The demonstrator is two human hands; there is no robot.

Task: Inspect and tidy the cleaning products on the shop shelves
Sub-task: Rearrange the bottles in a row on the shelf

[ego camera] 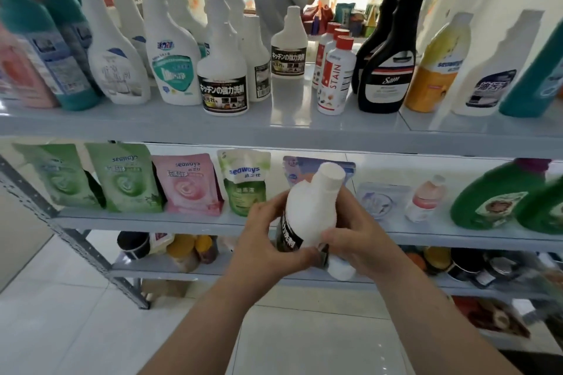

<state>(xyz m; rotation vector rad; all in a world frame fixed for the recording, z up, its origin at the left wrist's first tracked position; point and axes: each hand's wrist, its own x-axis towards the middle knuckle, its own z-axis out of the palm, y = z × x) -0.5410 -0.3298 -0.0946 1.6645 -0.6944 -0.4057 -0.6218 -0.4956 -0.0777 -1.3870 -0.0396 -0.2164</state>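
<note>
White rigid plastic bottle (310, 207), probably slick; left hand (268, 237) and right hand (359, 234) wrap its middle, neck free above fingers (350, 201).

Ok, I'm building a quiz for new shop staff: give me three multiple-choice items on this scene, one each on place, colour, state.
1. Where is the held bottle? A) top shelf B) in both hands C) floor
2. Caps of the STAIN bottles are: A) red B) blue C) green
3. The held bottle's top is: A) capped B) open C) fitted with a spray trigger

Answers: B, the left hand and right hand grip it; A, red caps show; A, a white cap sits on its neck.
</note>
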